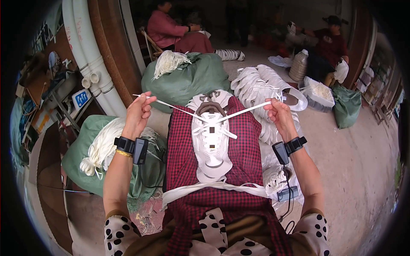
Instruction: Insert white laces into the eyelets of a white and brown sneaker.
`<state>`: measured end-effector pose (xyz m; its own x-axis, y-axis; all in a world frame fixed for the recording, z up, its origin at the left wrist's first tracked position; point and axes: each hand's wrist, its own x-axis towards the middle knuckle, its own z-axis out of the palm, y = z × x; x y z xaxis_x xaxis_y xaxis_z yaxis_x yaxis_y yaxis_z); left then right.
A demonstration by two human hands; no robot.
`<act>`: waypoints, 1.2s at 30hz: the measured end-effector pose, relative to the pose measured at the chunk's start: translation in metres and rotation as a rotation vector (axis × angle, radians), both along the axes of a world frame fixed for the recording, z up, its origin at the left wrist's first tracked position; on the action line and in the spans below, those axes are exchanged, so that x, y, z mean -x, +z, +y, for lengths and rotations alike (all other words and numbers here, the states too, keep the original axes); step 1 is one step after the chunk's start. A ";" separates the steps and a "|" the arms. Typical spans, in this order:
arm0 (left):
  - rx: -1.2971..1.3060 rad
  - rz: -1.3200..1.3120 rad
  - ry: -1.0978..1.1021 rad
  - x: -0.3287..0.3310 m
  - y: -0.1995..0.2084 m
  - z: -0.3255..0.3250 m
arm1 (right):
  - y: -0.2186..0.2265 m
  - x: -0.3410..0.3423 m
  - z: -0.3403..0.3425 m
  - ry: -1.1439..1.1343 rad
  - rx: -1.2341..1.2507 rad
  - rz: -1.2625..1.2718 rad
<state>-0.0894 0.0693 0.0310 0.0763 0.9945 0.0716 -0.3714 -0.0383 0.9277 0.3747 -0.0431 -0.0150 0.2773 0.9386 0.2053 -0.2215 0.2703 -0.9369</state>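
Note:
A white sneaker [210, 147] lies on my lap over a red and black checked apron [181, 141], toe toward me. Its white shoelace [171, 105] runs from the upper part of the shoe out to both sides, with a loop lying at the crossing. To the left, my left hand [142, 112] pinches one end of the lace, a short tip sticking out past the fingers. On the other side my right hand [279, 113] pinches the other end. Both stretches look taut, forming a wide V. A black device is strapped to each wrist.
A bundle of white laces [100, 143] rests on a green sack [79, 166] at left; another green sack [188, 81] with laces stands ahead. Stacked white shoes [256, 87] are at right, near a clear box [318, 96]. Two people sit farther back. A white strip [213, 187] crosses my lap.

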 end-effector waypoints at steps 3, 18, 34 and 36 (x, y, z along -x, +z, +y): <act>0.063 0.014 -0.040 0.025 -0.017 -0.008 | -0.007 -0.016 -0.017 0.005 0.294 -0.253; -0.813 0.993 -0.204 -0.089 -0.034 -0.063 | 0.010 0.086 -0.009 -0.009 -0.609 -1.314; -0.767 1.106 -0.091 -0.025 -0.037 -0.034 | 0.008 0.015 -0.020 -0.043 -0.547 -1.405; -0.769 1.015 -0.229 -0.001 -0.034 -0.018 | 0.014 0.002 -0.024 -0.104 -0.462 -1.463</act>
